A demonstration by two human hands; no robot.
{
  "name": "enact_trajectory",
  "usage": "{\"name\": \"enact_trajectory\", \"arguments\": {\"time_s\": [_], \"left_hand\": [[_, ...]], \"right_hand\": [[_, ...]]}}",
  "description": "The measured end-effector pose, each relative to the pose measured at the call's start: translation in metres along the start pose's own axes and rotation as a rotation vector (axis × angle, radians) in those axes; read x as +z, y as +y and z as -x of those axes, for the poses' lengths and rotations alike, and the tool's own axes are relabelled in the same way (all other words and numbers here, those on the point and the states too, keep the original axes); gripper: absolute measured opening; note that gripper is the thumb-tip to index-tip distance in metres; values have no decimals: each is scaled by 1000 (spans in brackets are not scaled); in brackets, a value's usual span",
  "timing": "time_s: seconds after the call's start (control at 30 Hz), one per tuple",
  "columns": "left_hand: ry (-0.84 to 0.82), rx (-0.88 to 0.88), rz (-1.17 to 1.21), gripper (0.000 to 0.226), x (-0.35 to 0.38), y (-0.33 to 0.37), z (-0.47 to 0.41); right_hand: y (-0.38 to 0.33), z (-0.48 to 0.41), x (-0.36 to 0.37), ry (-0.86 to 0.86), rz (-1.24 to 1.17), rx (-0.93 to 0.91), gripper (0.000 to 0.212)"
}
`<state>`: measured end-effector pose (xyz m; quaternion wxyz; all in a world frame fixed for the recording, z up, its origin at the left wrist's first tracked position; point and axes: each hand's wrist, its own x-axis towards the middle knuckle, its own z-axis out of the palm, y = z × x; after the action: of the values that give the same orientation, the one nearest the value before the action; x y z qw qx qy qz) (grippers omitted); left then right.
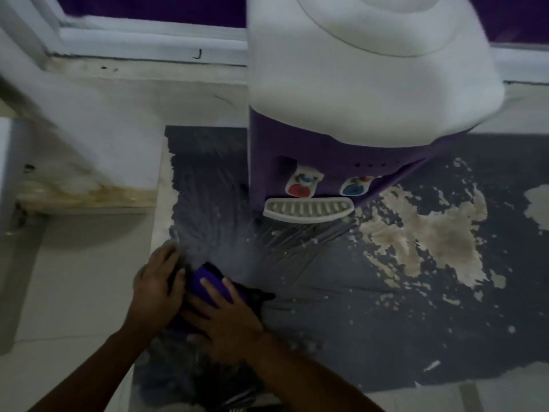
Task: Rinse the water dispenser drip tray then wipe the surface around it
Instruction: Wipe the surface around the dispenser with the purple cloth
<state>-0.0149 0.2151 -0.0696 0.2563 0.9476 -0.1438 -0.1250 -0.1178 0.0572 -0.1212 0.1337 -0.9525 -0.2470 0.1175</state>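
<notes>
A purple and white water dispenser (341, 114) stands on a dark painted floor patch (341, 307). Its white slotted drip tray (307, 210) sits in place below the red and blue taps. In front of it, lower left, a purple cloth (205, 282) lies on the floor. My left hand (159, 288) rests on the cloth's left side with fingers laid flat. My right hand (225, 316) presses down on the cloth with straight, spread fingers. Wet streaks fan across the floor between the cloth and the dispenser.
The dark paint is flaked off in pale patches (430, 236) to the right of the dispenser. A white wall base with stains (89, 162) juts out at the left. A window frame (148, 34) runs along the back. Pale tiles (74, 278) lie at the left.
</notes>
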Motion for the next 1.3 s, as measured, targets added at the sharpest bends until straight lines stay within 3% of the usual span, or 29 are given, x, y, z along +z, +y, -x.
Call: {"name": "enact_trajectory", "arguments": {"time_s": [0.1, 0.33, 0.4, 0.5, 0.57, 0.63, 0.8, 0.9, 1.0, 1.1, 1.2, 1.3], "left_hand": [[29, 5, 61, 51, -10, -11, 6], [81, -36, 243, 45, -14, -27, 19], [119, -41, 348, 42, -16, -22, 20], [124, -182, 440, 50, -19, -20, 21], [70, -233, 497, 54, -21, -29, 22], [50, -244, 515, 55, -27, -39, 25], [253, -298, 461, 43, -41, -55, 39], [243, -308, 440, 42, -43, -59, 48], [231, -193, 385, 40, -41, -48, 54], [107, 55, 384, 37, -30, -23, 58], [1, 241, 279, 38, -10, -5, 58], [-79, 327, 163, 36, 18, 4, 56]], "right_hand": [[33, -11, -14, 25, 44, -133, 56], [92, -83, -55, 1, 99, -62, 60], [104, -108, -63, 33, 78, 123, 62], [102, -148, -71, 100, -20, 571, 64], [89, -166, -71, 148, -55, 725, 60], [73, -171, -68, 152, -74, 694, 56], [7, -139, -44, 20, -15, 343, 56], [-42, -100, -16, 0, 3, 164, 52], [-73, -55, 8, -7, 18, 46, 48], [-80, -11, 19, 18, 15, 37, 52], [-61, 32, 18, 38, -40, 221, 53], [-28, 85, 14, 96, -109, 537, 55]]}}
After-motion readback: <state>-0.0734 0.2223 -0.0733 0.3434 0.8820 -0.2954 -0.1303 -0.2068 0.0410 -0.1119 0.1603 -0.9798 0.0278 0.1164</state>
